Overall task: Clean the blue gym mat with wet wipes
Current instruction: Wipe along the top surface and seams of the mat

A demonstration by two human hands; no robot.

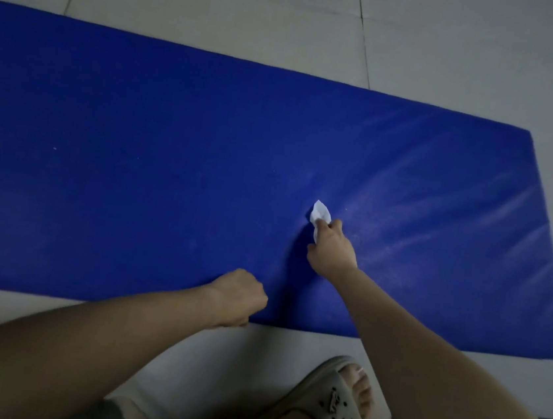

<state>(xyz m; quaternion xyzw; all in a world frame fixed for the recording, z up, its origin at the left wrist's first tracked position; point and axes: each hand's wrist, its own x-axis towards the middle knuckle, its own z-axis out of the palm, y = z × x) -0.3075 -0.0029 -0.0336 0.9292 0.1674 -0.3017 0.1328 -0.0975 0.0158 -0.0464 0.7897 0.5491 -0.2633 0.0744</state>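
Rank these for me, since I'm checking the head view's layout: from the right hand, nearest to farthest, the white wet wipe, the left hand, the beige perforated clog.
1. White wet wipe: pinched in the right hand, on the blue gym mat.
2. Left hand: fisted at the mat's near edge, to the left.
3. Beige perforated clog: on the tiled floor, below the mat.

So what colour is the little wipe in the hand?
White: the crumpled wet wipe in the right hand, head view.
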